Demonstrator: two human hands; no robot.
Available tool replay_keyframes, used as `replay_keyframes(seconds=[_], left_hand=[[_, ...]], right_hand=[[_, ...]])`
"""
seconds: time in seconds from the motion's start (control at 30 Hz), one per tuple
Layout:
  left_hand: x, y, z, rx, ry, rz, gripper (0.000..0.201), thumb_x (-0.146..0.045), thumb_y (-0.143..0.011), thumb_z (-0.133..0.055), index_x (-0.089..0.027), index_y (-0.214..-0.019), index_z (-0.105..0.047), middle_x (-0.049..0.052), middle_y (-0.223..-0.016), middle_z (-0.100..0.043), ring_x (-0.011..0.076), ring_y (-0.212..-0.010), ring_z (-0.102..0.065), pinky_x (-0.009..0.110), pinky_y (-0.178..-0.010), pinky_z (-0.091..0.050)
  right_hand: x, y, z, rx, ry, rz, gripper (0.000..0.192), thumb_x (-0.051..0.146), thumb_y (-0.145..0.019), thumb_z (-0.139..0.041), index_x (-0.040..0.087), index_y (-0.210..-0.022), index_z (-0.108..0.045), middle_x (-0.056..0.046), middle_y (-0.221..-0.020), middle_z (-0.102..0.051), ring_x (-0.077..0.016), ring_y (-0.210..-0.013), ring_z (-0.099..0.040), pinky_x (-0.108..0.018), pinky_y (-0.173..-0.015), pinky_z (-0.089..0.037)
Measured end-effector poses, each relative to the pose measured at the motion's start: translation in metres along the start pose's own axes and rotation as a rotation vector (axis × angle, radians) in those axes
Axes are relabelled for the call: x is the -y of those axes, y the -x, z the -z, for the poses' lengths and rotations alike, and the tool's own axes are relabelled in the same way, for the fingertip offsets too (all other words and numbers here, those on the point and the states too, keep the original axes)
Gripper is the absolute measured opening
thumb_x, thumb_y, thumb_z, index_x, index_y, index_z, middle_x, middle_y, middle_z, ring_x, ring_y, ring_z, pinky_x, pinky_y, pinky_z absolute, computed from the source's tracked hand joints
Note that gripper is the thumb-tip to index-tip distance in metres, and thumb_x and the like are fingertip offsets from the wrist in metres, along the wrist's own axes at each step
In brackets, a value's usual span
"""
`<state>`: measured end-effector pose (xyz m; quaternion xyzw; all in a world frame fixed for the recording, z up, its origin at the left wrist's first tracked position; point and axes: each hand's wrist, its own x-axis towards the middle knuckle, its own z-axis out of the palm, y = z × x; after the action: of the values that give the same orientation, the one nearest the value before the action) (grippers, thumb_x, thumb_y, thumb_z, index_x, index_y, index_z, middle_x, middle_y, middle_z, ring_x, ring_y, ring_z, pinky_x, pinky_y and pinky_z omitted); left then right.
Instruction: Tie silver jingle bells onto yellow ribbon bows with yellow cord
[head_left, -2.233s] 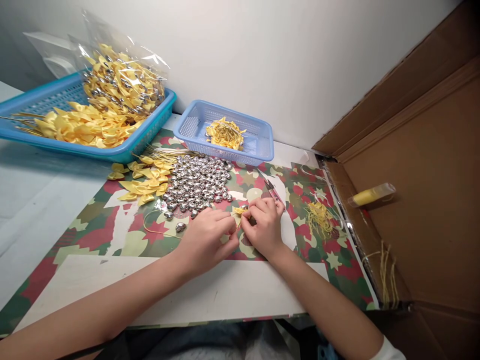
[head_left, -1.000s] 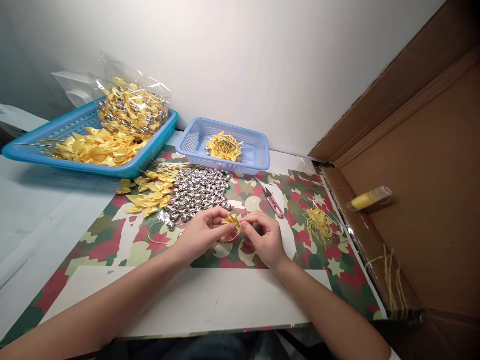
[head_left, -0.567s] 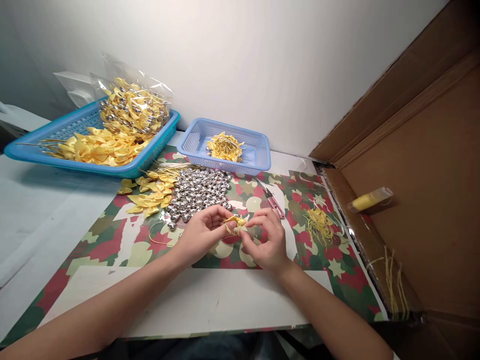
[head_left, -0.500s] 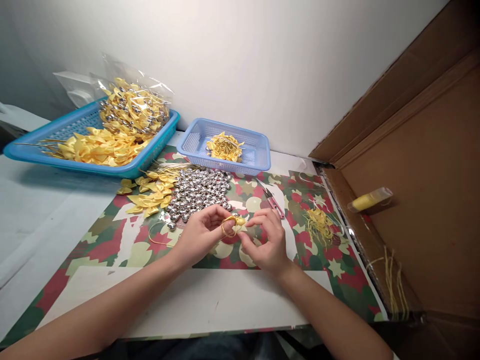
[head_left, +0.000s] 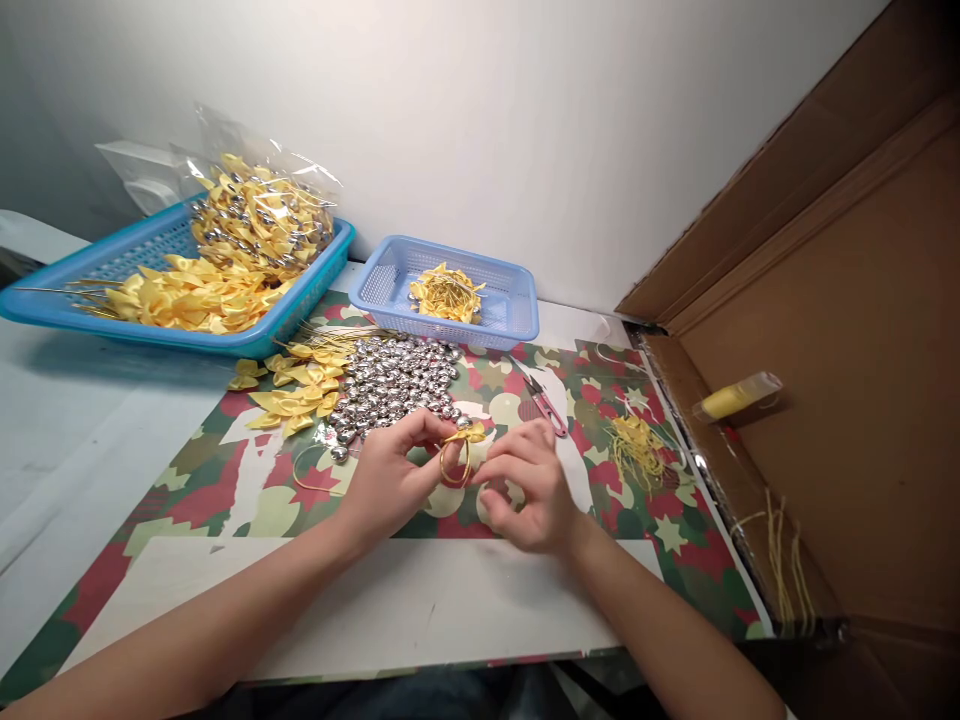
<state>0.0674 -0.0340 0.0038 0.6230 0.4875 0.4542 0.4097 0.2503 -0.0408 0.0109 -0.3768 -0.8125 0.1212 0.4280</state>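
Observation:
My left hand (head_left: 394, 480) pinches a yellow ribbon bow (head_left: 469, 433) between thumb and fingers. A loop of gold cord (head_left: 468, 468) hangs from the bow in front of the fingertips. Just to the right is my right hand (head_left: 529, 485), its fingers bent and thumb apart, the fingertips close to the cord loop; whether they touch it is unclear. Behind my left hand lies a heap of shiny silver bells (head_left: 397, 380). Left of the heap are loose yellow bows (head_left: 304, 385) with gold cords. Pink-handled thread snips (head_left: 546, 406) lie beyond my right hand.
A large blue basket (head_left: 270, 345) at back left holds yellow bows and a clear bag of bows with bells. The smaller blue basket (head_left: 517, 320) holds a bundle of bows. Yellow thread scraps (head_left: 637, 450) lie right, near a cardboard wall (head_left: 840, 350) bearing a thread spool (head_left: 739, 397).
My right hand has drawn back slightly and lowered from the bow, its fingers now near the cord loop. The bow and its loop show more fully in my left hand.

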Motion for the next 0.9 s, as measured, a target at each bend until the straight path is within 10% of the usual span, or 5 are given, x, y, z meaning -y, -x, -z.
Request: replay_keyframes(seconds=[0.13, 0.27, 0.5, 0.7, 0.9], left_hand=[[0.005, -0.002, 0.000, 0.016, 0.115, 0.062, 0.017, -0.033, -0.082, -0.064, -0.018, -0.079, -0.057, 0.000, -0.070, -0.063, 0.0132, -0.063, -0.059, 0.022, -0.056, -0.046], [0.005, -0.002, 0.001, 0.064, 0.214, 0.105, 0.017, -0.034, -0.084, -0.061, -0.019, -0.082, -0.054, -0.001, -0.068, -0.063, 0.0122, -0.061, -0.058, 0.020, -0.053, -0.043], [-0.003, 0.002, 0.002, 0.071, 0.116, -0.023, 0.010, -0.028, -0.084, -0.058, -0.019, -0.082, -0.054, 0.002, -0.070, -0.067, 0.0159, -0.063, -0.063, 0.026, -0.056, -0.047], [-0.003, 0.002, 0.003, 0.031, -0.064, -0.110, 0.004, -0.022, -0.083, -0.056, -0.019, -0.081, -0.055, 0.001, -0.065, -0.067, 0.0149, -0.058, -0.062, 0.025, -0.053, -0.045], [-0.004, 0.003, 0.002, 0.031, -0.079, -0.118, 0.003, -0.020, -0.082, -0.057, -0.019, -0.079, -0.057, 0.001, -0.068, -0.067, 0.0138, -0.060, -0.061, 0.024, -0.053, -0.044]], right_hand=[[-0.038, -0.005, 0.020, -0.156, 0.324, -0.295, 0.013, 0.031, -0.083, -0.054, 0.021, -0.076, -0.059, -0.004, -0.078, -0.064, -0.0222, -0.081, -0.053, -0.038, -0.076, -0.036], [-0.067, -0.005, 0.028, 0.054, 0.690, -0.659, 0.033, 0.047, -0.079, -0.063, 0.018, -0.093, -0.058, -0.012, -0.104, -0.061, -0.0320, -0.100, -0.049, -0.042, -0.080, -0.035], [-0.069, -0.005, 0.030, 0.233, 0.597, -0.753, 0.017, 0.035, -0.091, -0.049, 0.019, -0.088, -0.052, -0.013, -0.102, -0.061, -0.0315, -0.102, -0.051, -0.045, -0.083, -0.038], [-0.054, -0.002, 0.044, 0.152, 0.081, -0.385, 0.016, 0.033, -0.094, -0.041, 0.020, -0.101, -0.046, -0.003, -0.080, -0.058, -0.0167, -0.066, -0.054, -0.029, -0.061, -0.043], [-0.035, -0.002, 0.035, 0.073, 0.160, 0.065, 0.018, 0.037, -0.090, -0.056, 0.021, -0.088, -0.050, 0.000, -0.068, -0.053, -0.0137, -0.060, -0.046, -0.026, -0.056, -0.040]])
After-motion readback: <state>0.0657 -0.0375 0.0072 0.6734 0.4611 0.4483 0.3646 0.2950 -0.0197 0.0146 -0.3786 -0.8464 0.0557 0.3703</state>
